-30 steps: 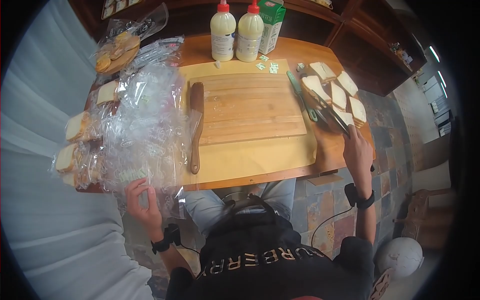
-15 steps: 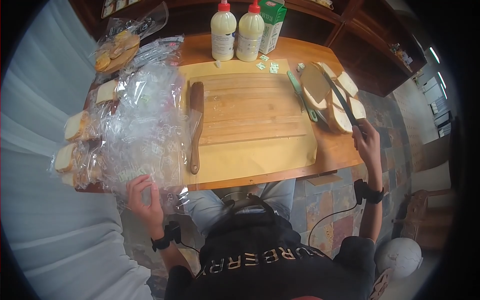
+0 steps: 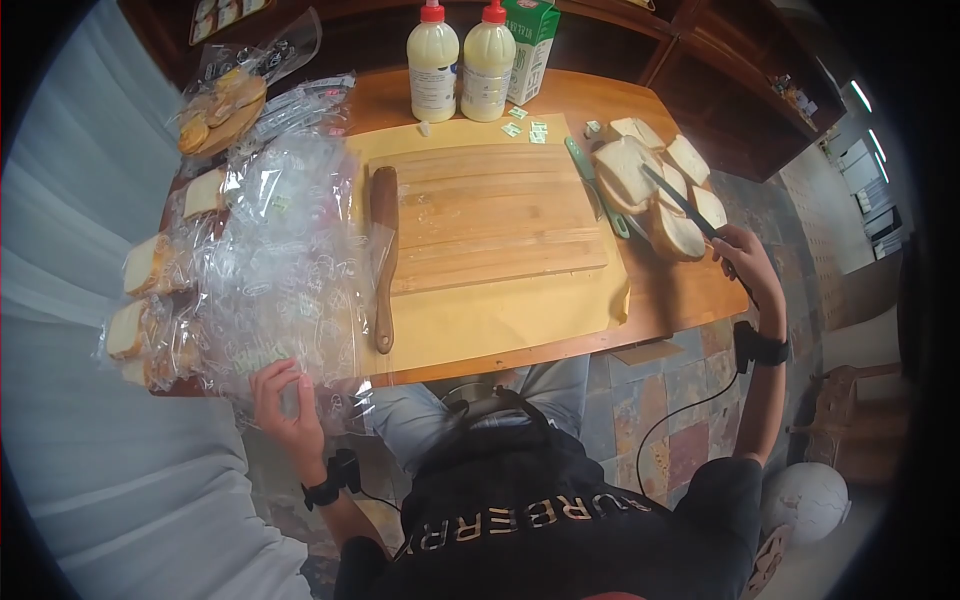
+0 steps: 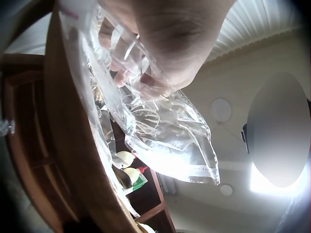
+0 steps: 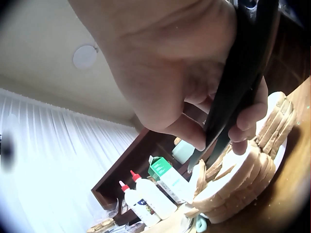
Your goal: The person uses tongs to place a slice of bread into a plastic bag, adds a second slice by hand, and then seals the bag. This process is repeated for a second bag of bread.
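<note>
My right hand (image 3: pixel 748 268) grips dark tongs (image 3: pixel 688 204), whose tips lie at a white bread slice (image 3: pixel 622 172) on the right of the table. Several more stacked bread slices (image 5: pixel 238 187) sit around it; in the right wrist view the tong arms come close together beside them. At the table's front left edge, my left hand (image 3: pixel 290 408) holds a clear plastic bag (image 4: pixel 170 141) with its fingers curled. The thin plastic covers part of these fingers in the left wrist view. Under that hand spreads a heap of clear printed bags (image 3: pixel 280 250).
Mid-table lies a wooden cutting board (image 3: pixel 490 215), between a brown wooden-handled tool (image 3: pixel 384 260) and a green-handled knife (image 3: pixel 595 185). Two squeeze bottles (image 3: pixel 432 70) and a green carton (image 3: pixel 530 50) stand behind. Bagged bread (image 3: pixel 148 265) lines the left edge.
My right hand has moved right, away from the board. A slice half a second ago showed its brown side; now its white face shows at the tongs. My left hand stays nearly still.
</note>
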Motion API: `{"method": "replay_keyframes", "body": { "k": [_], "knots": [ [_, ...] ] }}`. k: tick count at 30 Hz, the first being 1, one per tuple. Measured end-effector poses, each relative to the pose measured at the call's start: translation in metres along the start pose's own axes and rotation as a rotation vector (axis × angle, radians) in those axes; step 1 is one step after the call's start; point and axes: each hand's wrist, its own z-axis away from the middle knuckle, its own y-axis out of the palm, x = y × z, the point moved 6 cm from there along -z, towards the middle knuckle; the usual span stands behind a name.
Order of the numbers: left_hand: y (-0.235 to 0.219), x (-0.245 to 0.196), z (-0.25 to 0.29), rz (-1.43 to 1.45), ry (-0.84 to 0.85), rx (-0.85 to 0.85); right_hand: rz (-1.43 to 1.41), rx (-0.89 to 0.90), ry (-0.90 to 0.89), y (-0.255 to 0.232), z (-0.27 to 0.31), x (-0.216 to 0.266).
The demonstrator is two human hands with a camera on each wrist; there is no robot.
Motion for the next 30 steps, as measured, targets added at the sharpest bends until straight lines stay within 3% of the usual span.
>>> {"method": "replay_keyframes", "body": {
  "k": [10,19,23,30],
  "knots": [
    [0.000,-0.002,0.001,-0.039,-0.104,-0.020,-0.112,-0.042,-0.118,0.004,0.018,0.033],
    [0.008,-0.017,-0.006,-0.084,-0.113,-0.053,-0.332,0.253,-0.265,0.089,0.064,0.137],
    [0.011,-0.023,-0.007,-0.073,-0.140,-0.044,-0.391,0.492,-0.304,0.136,0.080,0.172],
    [0.014,-0.029,-0.008,-0.070,-0.168,-0.071,-0.314,0.665,-0.327,0.187,0.085,0.196]
  ]
}}
